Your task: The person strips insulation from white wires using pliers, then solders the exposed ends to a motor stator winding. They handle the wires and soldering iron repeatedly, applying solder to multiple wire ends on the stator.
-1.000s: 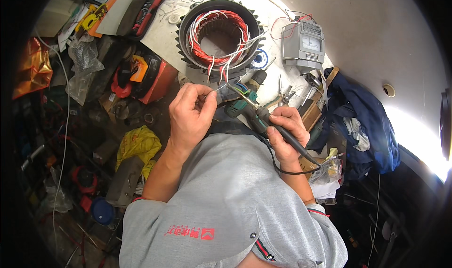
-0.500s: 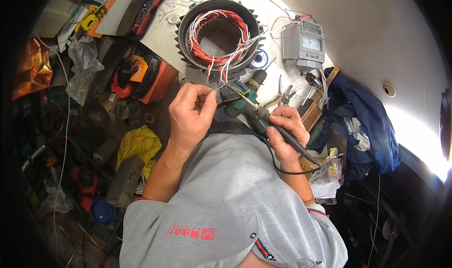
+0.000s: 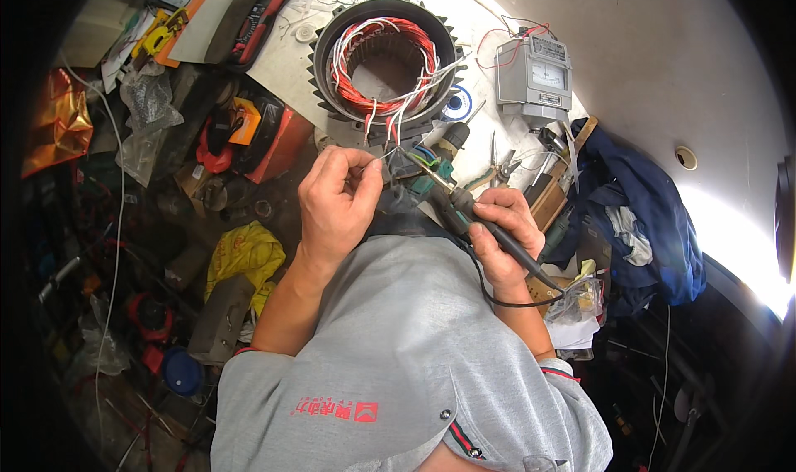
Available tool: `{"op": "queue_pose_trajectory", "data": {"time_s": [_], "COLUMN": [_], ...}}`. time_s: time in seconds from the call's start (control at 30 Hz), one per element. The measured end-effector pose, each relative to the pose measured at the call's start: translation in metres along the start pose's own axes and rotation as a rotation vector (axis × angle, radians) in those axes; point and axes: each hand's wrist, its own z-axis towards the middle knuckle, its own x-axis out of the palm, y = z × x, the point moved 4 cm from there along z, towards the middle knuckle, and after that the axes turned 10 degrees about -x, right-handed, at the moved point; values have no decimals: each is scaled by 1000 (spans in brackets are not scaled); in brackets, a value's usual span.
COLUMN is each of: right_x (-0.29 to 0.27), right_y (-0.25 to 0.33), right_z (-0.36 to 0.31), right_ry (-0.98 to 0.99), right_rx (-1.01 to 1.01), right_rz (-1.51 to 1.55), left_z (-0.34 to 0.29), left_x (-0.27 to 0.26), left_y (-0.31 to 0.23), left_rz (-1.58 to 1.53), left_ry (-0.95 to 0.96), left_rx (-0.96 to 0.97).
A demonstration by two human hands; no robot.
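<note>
My right hand grips a black-handled soldering iron, its metal shaft slanting up and left. The tip meets the wire ends below the motor stator. In a pinch between thumb and forefinger, my left hand holds a thin silvery solder wire, its end beside the iron's tip. Red and white windings ring the stator's inside, and several sleeved leads run from them down toward the tip. Exactly where solder and lead touch is too small to tell. Thin smoke drifts below the joint.
Right of the stator stand a blue-and-white spool and a grey analog meter. A green and black power drill and pliers lie nearer. Dark blue clothing hangs at right; tools and a yellow bag clutter the left.
A faint haze of smoke now spreads below the iron's tip, over the drill's body. Both hands stay almost still, with the iron and solder wire held in the same places.
</note>
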Motion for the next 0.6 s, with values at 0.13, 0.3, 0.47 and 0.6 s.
{"op": "queue_pose_trajectory", "data": {"time_s": [0.13, 0.3, 0.47, 0.6], "right_x": [0, 0, 0, 0], "right_y": [1, 0, 2, 1], "right_z": [0, 0, 0, -1], "right_ry": [3, 1, 13, 15], "right_rx": [0, -5, -14, -22], "right_rz": [-6, 2, 7, 16], "left_z": [1, 0, -2, -3], "left_x": [0, 1, 0, 0], "left_y": [0, -2, -2, -2], "left_rz": [17, 10, 14, 12], "left_ry": [1, 6, 6, 8], "left_rx": [8, -14, -2, 2]}}
